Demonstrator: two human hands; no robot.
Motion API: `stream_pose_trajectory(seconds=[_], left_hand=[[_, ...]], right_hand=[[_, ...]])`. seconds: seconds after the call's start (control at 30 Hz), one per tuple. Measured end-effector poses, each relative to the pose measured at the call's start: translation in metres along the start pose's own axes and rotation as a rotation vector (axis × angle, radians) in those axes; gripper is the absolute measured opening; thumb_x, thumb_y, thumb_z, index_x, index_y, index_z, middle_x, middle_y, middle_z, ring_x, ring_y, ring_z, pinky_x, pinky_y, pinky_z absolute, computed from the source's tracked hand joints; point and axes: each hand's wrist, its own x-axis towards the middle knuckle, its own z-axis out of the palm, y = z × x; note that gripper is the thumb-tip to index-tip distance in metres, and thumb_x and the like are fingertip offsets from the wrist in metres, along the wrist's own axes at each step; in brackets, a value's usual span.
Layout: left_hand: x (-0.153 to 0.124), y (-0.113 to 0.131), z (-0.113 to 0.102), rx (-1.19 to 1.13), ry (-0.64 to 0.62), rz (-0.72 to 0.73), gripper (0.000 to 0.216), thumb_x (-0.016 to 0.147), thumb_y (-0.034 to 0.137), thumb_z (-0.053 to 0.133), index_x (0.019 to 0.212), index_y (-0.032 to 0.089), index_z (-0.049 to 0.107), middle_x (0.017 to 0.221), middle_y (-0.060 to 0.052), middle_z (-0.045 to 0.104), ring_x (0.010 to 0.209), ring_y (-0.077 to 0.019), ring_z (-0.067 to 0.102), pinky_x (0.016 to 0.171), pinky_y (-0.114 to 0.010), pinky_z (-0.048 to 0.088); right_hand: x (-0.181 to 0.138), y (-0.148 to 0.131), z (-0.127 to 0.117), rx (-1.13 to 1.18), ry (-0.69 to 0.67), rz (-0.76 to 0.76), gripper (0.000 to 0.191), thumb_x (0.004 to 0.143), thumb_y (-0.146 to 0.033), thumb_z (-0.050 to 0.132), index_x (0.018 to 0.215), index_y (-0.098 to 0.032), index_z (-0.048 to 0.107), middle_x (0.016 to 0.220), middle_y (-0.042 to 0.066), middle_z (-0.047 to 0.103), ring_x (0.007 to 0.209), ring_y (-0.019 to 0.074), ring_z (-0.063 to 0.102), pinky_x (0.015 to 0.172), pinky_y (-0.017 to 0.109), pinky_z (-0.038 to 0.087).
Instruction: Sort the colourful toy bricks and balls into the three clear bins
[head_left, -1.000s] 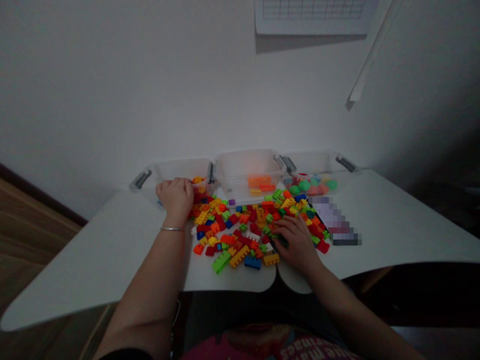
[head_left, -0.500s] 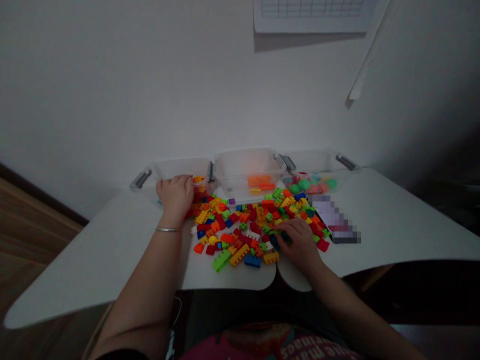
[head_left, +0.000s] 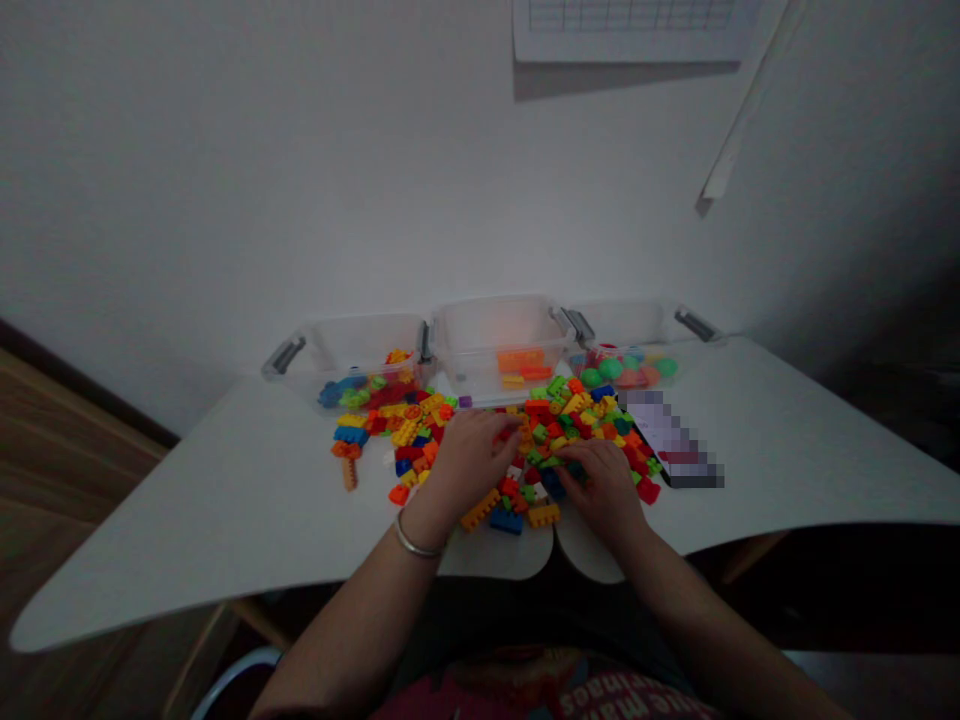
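My left hand (head_left: 480, 455) hovers over the middle of a loose pile of toy building bricks (head_left: 420, 435), its thumb and forefinger apart and no brick visible in them. To its right, my right hand (head_left: 602, 482) rests low at the pile's near right side. Its fingers are bent together around a small green brick (head_left: 551, 462), partly hidden by the fingertips. Just beneath them lies a dark blue brick (head_left: 553, 485). Yellow, red, orange and green bricks surround both hands.
Behind the pile stand three clear plastic boxes: a left box (head_left: 367, 340) with mixed bricks, a middle box (head_left: 480, 345) with a few orange bricks, and a right box (head_left: 622, 325) with round green and red pieces. A phone (head_left: 660, 430) lies right of the pile on the white table (head_left: 787, 450).
My left hand has come away from the left box, moving right and nearer onto the pile. This uncovers bricks in and before that box. My right hand has hardly moved.
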Motion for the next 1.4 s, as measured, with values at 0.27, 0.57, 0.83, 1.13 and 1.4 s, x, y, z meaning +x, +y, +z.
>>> stream_pose_trajectory(seconds=[0.27,0.57,0.83,1.13,1.4], left_hand=[[0.002,0.025,0.02,-0.07,-0.223,0.104,0.023,0.088,0.033,0.057,0.102,0.023,0.072,0.091,-0.003,0.075,0.088,-0.0212,0.066,0.083,-0.034,0.047],[0.006,0.022,0.026,-0.081,-0.225,0.073,0.024,0.085,0.037,0.062,0.101,0.024,0.074,0.092,-0.002,0.075,0.089,-0.0215,0.065,0.084,-0.034,0.046],[0.007,0.015,0.022,-0.161,-0.149,0.05,0.022,0.08,0.029,0.065,0.099,0.023,0.074,0.094,-0.004,0.075,0.093,-0.0238,0.065,0.091,-0.04,0.047],[0.01,-0.026,-0.033,-0.846,0.175,-0.266,0.037,0.079,0.036,0.064,0.111,0.018,0.066,0.087,-0.005,0.07,0.073,-0.014,0.064,0.068,-0.028,0.054],[0.019,-0.093,-0.08,-0.267,0.772,-0.394,0.039,0.081,0.036,0.058,0.115,0.018,0.065,0.107,-0.009,0.066,0.087,-0.0182,0.065,0.08,-0.034,0.054]], right_hand=[[0.001,0.001,-0.001,0.002,0.034,-0.03,0.004,0.087,-0.021,0.058,0.091,-0.022,0.06,0.086,0.005,0.067,0.084,0.0224,0.059,0.077,0.038,0.046],[0.001,0.002,-0.001,0.039,0.043,-0.039,0.004,0.086,-0.02,0.06,0.09,-0.022,0.06,0.086,0.004,0.067,0.084,0.0222,0.059,0.077,0.038,0.047],[0.002,-0.001,-0.002,0.064,0.033,-0.044,0.007,0.086,-0.019,0.059,0.092,-0.022,0.06,0.088,0.005,0.067,0.087,0.0221,0.061,0.078,0.038,0.049],[0.003,-0.002,-0.002,0.098,0.001,-0.008,0.013,0.085,-0.015,0.057,0.094,-0.023,0.062,0.09,0.005,0.068,0.088,0.0221,0.062,0.081,0.04,0.049],[0.004,-0.002,-0.001,0.11,-0.013,-0.03,0.014,0.084,-0.013,0.056,0.093,-0.022,0.062,0.089,0.006,0.068,0.088,0.0223,0.061,0.082,0.04,0.049]])
